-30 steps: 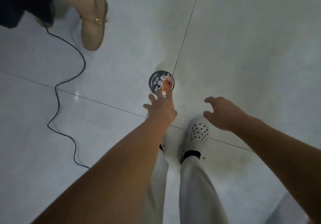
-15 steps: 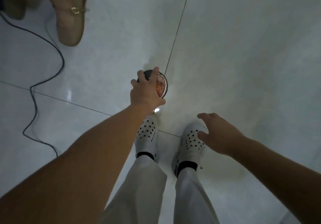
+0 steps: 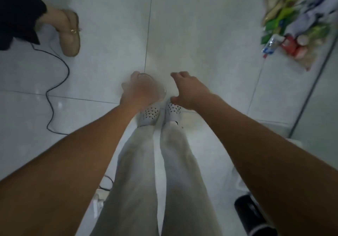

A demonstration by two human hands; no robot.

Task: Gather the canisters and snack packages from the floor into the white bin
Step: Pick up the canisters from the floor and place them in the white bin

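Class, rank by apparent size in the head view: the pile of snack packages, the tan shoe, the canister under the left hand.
1. pile of snack packages.
2. tan shoe and canister: unsure, alike in extent; the left hand grips and covers most of the blurred canister.

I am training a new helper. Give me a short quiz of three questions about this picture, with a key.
1. True or false: the right hand holds something.
2. Which hand grips the canister? A) left B) right C) neither
3. Fill in: the pile of snack packages lies on the floor at the picture's upper ____ side.

Key:
1. False; its fingers are loosely spread and empty.
2. A; the left hand is curled round it.
3. right
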